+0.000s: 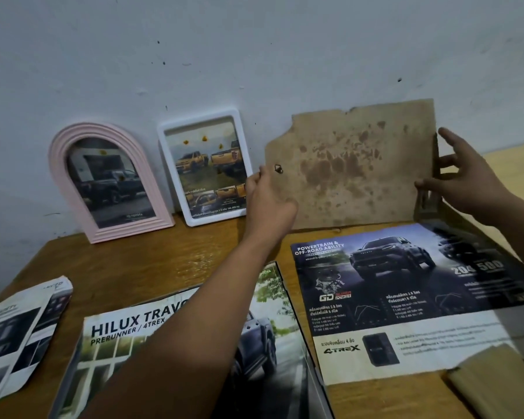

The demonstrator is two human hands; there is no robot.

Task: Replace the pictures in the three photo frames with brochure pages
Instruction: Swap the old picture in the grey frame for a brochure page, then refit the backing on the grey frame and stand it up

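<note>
Arched frame (109, 182) pink — rectangular frame (204, 167) white — backing board (350, 164) brown-stained.

both arms outstretched, right fingers (449, 161) spread

Pink arched frame (108, 179) and white frame (204, 166) lean upright left of the left fingers (256, 179); stained backing board (350, 164) stands between both hands' fingers.

Bare table (139, 267) lies open between the brochures in front and the two frames against the wall. The pink frame (108, 182) and white frame (206, 167) block the back left, while the upright stained board (351, 167) closes the back right. A truck brochure (179, 358) and a loose page (406, 300) cover the near table.
</note>
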